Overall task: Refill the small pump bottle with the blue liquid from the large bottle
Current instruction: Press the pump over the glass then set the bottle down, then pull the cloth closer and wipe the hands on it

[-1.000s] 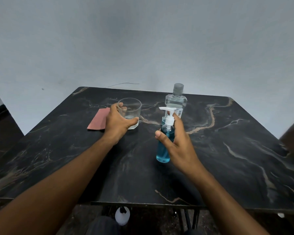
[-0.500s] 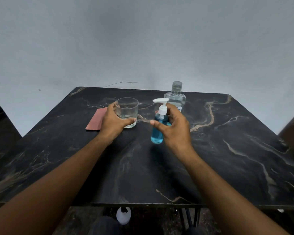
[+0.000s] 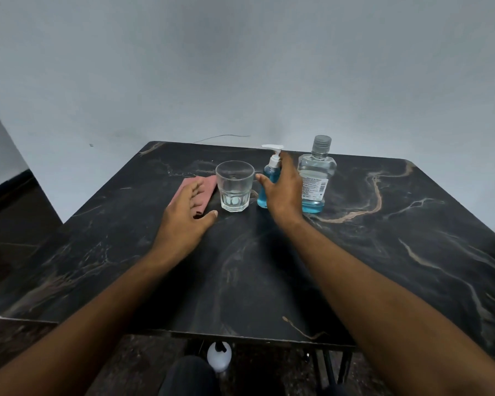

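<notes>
The small pump bottle (image 3: pixel 265 184), clear with blue liquid and a white pump head, stands upright at the back of the black marble table (image 3: pixel 383 252). My right hand (image 3: pixel 283 190) is wrapped around it from the right side. Just right of it stands the large clear bottle (image 3: pixel 315 178) with a grey cap and a little blue liquid at its bottom. My left hand (image 3: pixel 187 221) hovers open and empty, a short way in front and left of an empty glass tumbler (image 3: pixel 235 185).
A folded pink cloth (image 3: pixel 205 185) lies left of the glass, partly under my left fingers. A white wall rises right behind the table. Below the near table edge I see a white object (image 3: pixel 219 357) and dark metal legs.
My left hand has let go of the glass and drawn back, open. My right hand carried the pump bottle farther back and it now stands between the glass and the large bottle.
</notes>
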The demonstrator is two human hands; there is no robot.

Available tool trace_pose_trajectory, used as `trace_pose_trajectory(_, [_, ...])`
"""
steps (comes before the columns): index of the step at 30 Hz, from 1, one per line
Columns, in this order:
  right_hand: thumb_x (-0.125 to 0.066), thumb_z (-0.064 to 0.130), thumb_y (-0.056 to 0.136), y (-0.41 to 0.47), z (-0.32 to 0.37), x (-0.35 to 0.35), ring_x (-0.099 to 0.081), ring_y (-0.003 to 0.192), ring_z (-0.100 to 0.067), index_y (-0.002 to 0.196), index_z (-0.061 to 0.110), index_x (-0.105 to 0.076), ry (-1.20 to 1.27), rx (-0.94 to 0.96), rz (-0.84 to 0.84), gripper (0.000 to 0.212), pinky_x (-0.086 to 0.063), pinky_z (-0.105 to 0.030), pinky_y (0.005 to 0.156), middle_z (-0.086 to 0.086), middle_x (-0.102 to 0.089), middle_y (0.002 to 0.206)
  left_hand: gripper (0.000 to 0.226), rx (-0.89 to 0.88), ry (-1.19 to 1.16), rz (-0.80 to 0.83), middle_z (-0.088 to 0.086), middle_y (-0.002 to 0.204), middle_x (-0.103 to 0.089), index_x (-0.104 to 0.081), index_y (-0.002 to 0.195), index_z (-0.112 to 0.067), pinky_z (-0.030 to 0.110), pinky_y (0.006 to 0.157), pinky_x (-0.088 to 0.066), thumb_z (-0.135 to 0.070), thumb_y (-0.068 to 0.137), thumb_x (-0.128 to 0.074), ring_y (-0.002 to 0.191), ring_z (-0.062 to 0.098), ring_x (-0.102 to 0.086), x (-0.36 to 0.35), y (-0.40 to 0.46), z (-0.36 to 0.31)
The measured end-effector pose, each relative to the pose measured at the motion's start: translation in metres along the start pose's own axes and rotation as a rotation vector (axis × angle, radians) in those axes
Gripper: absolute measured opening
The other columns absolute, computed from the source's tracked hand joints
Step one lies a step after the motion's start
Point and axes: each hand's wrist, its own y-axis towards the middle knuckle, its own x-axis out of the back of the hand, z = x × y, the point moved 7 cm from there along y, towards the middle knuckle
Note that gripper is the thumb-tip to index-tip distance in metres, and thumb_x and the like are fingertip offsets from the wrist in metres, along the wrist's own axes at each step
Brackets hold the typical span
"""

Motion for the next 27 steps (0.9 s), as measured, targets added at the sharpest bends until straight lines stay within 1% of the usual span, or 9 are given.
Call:
trace_pose_trajectory(8, [-0.081,0.013,0.081,0.003,-0.005,-0.006,-0.057,0.116,-0.020,0.149,0.016,-0.031,-0.145,0.052,0.018,0.085,-0.051,-0.038,0.100,-0.008,-0.059,0.130,0.066,-0.008,-0.015,-0.002,-0.003,0.149,-0.053,-0.046,0.149,-0.025,0.034,0.101,-0.055,-0.022,0.090,-0.076,0.118,0.013,-0.065,0.006,-0.011,0.001])
trace_pose_trajectory(11, [-0.080,0.013,0.082,-0.002,-0.003,-0.004,-0.048,0.132,-0.025,0.157,0.016,-0.008,-0.210,0.061,0.058,0.104,-0.042,-0.039,0.110,-0.012,-0.045,0.149,0.062,-0.034,0.055,-0.039,-0.004,0.146,-0.055,-0.047,0.148,-0.030,0.021,0.089,-0.054,-0.027,0.092,-0.073,0.108,0.007,-0.066,0.018,-0.014,0.001])
trace_pose_trajectory(13, [-0.076,0.007,0.084,-0.009,0.000,0.002,-0.039,0.141,-0.026,0.158,0.017,-0.002,-0.235,0.076,0.053,0.105,-0.037,-0.041,0.114,-0.012,-0.033,0.157,0.062,-0.073,0.091,-0.052,-0.005,0.147,-0.054,-0.043,0.150,-0.035,0.018,0.092,-0.051,-0.031,0.094,-0.070,0.114,0.005,-0.064,0.025,-0.019,-0.002])
trace_pose_trajectory(16, [-0.063,-0.012,0.084,-0.028,0.018,0.013,-0.030,0.145,-0.027,0.157,0.015,-0.013,-0.237,0.144,-0.006,0.093,-0.036,-0.038,0.115,-0.013,-0.026,0.158,0.063,-0.125,0.127,-0.061,-0.007,0.146,-0.055,-0.038,0.152,-0.041,0.025,0.103,-0.048,-0.039,0.095,-0.065,0.122,0.001,-0.059,0.034,-0.032,-0.005])
trace_pose_trajectory(19, [-0.053,-0.017,0.080,-0.055,0.055,0.022,-0.040,0.134,-0.027,0.146,0.009,-0.035,-0.256,0.365,-0.129,0.073,-0.040,-0.023,0.105,-0.016,-0.038,0.144,0.063,-0.078,0.170,-0.079,-0.013,0.148,-0.053,-0.037,0.151,-0.040,0.026,0.104,-0.044,-0.048,0.094,-0.062,0.126,-0.001,-0.056,0.042,-0.042,0.004])
trace_pose_trajectory(21, [-0.055,-0.013,0.080,-0.068,0.077,0.008,-0.049,0.124,-0.025,0.138,0.006,-0.045,-0.200,0.506,0.007,0.061,-0.046,-0.026,0.102,-0.014,-0.048,0.133,0.062,-0.045,0.146,-0.092,-0.013,0.150,-0.052,-0.039,0.151,-0.037,0.025,0.104,-0.042,-0.045,0.094,-0.064,0.127,0.001,-0.056,0.046,-0.044,0.010])
trace_pose_trajectory(23, [-0.057,-0.006,0.082,-0.075,0.092,-0.026,-0.052,0.120,-0.023,0.130,0.005,-0.055,-0.211,0.578,0.303,0.049,-0.047,-0.032,0.102,-0.011,-0.055,0.126,0.061,-0.029,0.118,-0.108,-0.011,0.149,-0.053,-0.043,0.150,-0.033,0.021,0.102,-0.042,-0.034,0.095,-0.068,0.126,0.003,-0.057,0.050,-0.044,0.011])
trace_pose_trajectory(25, [-0.057,0.001,0.084,-0.079,0.095,-0.065,-0.050,0.122,-0.024,0.127,0.005,-0.060,-0.311,0.587,0.584,0.043,-0.044,-0.034,0.104,-0.011,-0.056,0.127,0.059,-0.027,0.097,-0.130,-0.010,0.146,-0.056,-0.046,0.148,-0.030,0.016,0.100,-0.042,-0.025,0.094,-0.071,0.124,0.003,-0.058,0.055,-0.043,0.010])
trace_pose_trajectory(27, [-0.055,0.003,0.088,-0.078,0.090,-0.100,-0.047,0.124,-0.030,0.129,0.004,-0.057,-0.480,0.609,0.757,0.042,-0.042,-0.041,0.104,-0.015,-0.053,0.129,0.057,-0.027,0.072,-0.149,-0.011,0.144,-0.057,-0.049,0.146,-0.030,0.017,0.103,-0.044,-0.020,0.094,-0.070,0.122,0.001,-0.059,0.059,-0.045,0.008])
